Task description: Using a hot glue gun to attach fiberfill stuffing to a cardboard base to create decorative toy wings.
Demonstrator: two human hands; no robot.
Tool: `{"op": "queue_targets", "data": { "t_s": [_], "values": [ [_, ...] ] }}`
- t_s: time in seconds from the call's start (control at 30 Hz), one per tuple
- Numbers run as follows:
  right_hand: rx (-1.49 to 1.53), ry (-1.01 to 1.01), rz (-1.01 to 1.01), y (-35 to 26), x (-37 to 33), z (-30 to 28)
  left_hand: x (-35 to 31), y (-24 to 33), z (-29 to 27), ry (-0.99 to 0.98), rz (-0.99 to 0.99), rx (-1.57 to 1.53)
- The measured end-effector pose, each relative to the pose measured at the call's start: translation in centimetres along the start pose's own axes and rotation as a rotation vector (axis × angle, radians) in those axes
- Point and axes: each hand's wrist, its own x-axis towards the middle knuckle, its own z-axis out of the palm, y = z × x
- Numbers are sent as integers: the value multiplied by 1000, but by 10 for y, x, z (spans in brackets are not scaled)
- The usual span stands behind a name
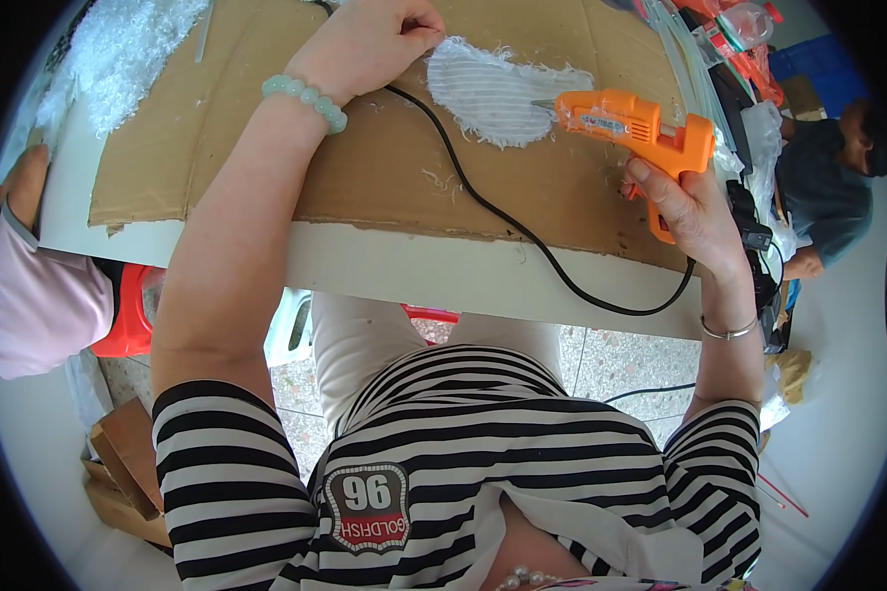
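A white, faintly striped fabric piece [488, 94] with frayed edges and a curved shape lies flat on the brown cardboard [365, 163]. At its upper left edge my left hand [375, 44] is closed in a pinch, with the fingertips on the frayed rim. My right hand [695, 217] is wrapped round the handle of an orange hot glue gun [616, 116]. The gun's metal nozzle points left and lies over the fabric's right part; whether it touches the cloth I cannot tell.
A black cord [463, 177] loops across the cardboard and over the table's white front edge [394, 271]. White fluffy fibre [128, 54] is heaped at the far left. A clear plastic bottle [744, 28] and clutter crowd the right side. Other people sit at left and right.
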Motion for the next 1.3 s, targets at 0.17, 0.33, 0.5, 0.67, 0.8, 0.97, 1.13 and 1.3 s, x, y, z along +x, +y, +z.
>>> {"op": "queue_targets", "data": {
  "t_s": [0.17,0.33,0.5,0.67,0.8,0.97,1.13,1.3],
  "values": [
    [-36,-16,20,-3,0,1,-2,0,-2,-3,-21,0],
    [-74,-37,40,-1,-2,-1,-2,-3,1,9,-5,-7],
    [-56,-39,45,2,-4,-1,-2,0,-1,-12,-33,-20],
    [-76,-50,56,0,-6,-1,-2,0,-2,-26,-48,-42],
    [-93,-65,116,-6,-7,1,-2,-1,-1,-7,-30,-13],
    [-120,-110,134,-2,-6,0,-3,0,-1,-15,-74,-45],
    [-98,-135,161,-4,-5,2,-2,-3,1,-12,-42,-38],
    [-123,-125,83,-14,-1,9,-2,2,-3,-17,-64,-50]
  ]
}}
